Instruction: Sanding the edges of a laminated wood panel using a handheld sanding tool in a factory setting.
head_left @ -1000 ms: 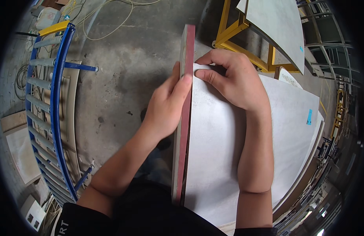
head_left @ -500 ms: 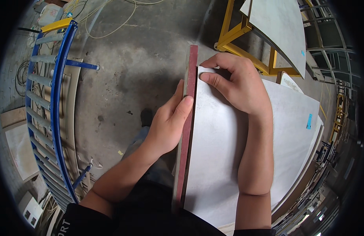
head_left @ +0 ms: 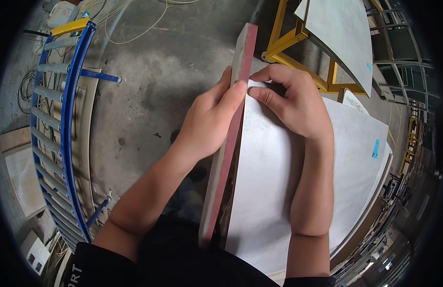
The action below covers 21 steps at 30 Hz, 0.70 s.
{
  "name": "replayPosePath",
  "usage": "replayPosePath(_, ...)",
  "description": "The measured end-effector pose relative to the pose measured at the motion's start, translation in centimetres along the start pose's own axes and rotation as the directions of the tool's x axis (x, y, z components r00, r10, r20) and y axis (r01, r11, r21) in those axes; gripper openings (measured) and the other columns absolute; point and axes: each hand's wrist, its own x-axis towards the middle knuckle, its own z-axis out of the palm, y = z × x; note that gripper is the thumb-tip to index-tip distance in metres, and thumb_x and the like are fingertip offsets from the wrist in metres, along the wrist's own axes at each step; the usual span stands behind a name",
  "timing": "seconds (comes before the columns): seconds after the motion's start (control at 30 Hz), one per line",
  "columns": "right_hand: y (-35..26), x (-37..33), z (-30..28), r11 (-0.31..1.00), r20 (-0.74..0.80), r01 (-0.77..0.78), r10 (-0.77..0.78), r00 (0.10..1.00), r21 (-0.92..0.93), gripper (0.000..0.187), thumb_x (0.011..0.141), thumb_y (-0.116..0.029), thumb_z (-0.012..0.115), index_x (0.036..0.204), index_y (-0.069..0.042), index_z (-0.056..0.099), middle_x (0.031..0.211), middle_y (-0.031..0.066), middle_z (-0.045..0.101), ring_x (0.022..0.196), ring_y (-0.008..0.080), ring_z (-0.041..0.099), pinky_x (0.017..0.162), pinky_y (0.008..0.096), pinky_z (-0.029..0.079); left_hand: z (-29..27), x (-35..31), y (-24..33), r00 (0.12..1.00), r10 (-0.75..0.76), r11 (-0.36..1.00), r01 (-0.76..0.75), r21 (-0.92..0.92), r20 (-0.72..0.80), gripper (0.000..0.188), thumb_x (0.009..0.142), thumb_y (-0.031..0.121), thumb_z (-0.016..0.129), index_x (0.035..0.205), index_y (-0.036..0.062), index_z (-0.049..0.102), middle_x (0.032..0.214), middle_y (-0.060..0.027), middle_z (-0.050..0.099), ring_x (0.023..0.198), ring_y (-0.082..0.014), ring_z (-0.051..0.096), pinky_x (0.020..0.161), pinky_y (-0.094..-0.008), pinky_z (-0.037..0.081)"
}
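Note:
My left hand (head_left: 212, 117) is closed round a long flat bar with a red edge (head_left: 229, 136) and a pale grey side. Its thumb presses on the red edge, and the fingers go behind the grey side. The bar is tilted, its far end leaning right, and it runs along the left edge of a large white sheet (head_left: 269, 158). At that sheet's far left corner, my right hand (head_left: 298, 103) pinches with the thumb on top and the forefinger curled over the far edge. Its other fingers are mostly hidden.
A blue roller conveyor (head_left: 67, 119) stands on the left. Beyond the sheet, a yellow frame (head_left: 286, 45) carries another pale sheet (head_left: 338, 36). Blue tape (head_left: 376, 148) sticks to the near sheet's right part. A cable (head_left: 135, 40) loops over the concrete floor (head_left: 149, 91).
My left hand has moved away from me and slightly right with the bar. The bar's far end has swung right and reaches farther out. My right hand has barely shifted.

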Motion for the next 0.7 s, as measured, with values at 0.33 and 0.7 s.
replayPosePath(0.33, 0.1, 0.0, -0.1, 0.999, 0.004, 0.015, -0.015, 1.000, -0.039, 0.022, 0.083, -0.016, 0.076, 0.093, 0.002, 0.066, 0.075, 0.0089, 0.062, 0.066, 0.0171, 0.052, 0.064, 0.0304, 0.045, 0.7, 1.0, -1.7, 0.986, 0.070, 0.991, -0.052, 0.120, -0.152, 0.065, 0.101, 0.046, 0.046, 0.143, -0.0036, 0.043, 0.116, -0.0241, 0.066, 0.112, -0.0259, 0.063, 0.095, -0.0313, 0.045)
replayPosePath(0.7, 0.2, -0.1, 0.0, 0.999, 0.004, 0.019, -0.019, 1.000, -0.029, 0.023, 0.083, -0.016, 0.076, 0.093, 0.002, 0.066, 0.076, 0.0107, 0.062, 0.067, 0.0201, 0.053, 0.064, 0.0323, 0.045, 0.9, 1.1, -2.3, 0.983, 0.097, 0.991, -0.080, 0.110, -0.155, 0.058, 0.101, 0.046, 0.046, 0.134, -0.0011, 0.052, 0.102, -0.0186, 0.068, 0.099, -0.0253, 0.064, 0.090, -0.0343, 0.046)
